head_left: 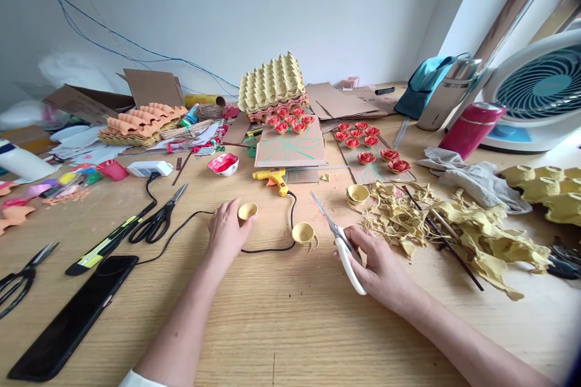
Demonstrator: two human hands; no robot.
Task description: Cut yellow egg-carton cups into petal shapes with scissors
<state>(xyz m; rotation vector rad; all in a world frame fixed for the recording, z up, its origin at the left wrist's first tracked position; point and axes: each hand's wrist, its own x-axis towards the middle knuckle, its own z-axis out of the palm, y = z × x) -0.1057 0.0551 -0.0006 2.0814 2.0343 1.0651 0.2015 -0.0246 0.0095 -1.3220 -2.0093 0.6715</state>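
Apparently, trimming was the step in hand: the left hand [228, 225] had thumb and fingers about a small yellow cup [247, 212] low over the desk [272, 314], while the right hand [376, 265] gripped white-handled scissors [337, 231], their blades pointing up and away. Nothing lay between the blades. A second cup [303, 232] sat between the hands, a thin curled strip hanging at its side, and a few nested cups [358, 194] stood near the pile of yellow scraps [394, 217]. Another cut, I judged, would call for a cup held steady by its wall and the scissors brought round to its rim, with care not to crush so thin a shell.

Beyond the cups, a yellow glue gun [273, 178] lay with its black cord looping across the wood. Behind it, red flowers [299, 127] rested on cardboard, and more red flowers [371, 140] were spread on a sheet to the right, below a tilted stack of egg trays [272, 84]. Black scissors [157, 222], a cutter [103, 246] and a black phone [75, 320] lay on the left. Over on the right stood a pink bottle [472, 128], a pale flask [447, 97], a teal bag [422, 86] and a fan [535, 87], with a plain pale wall [181, 6] behind everything.
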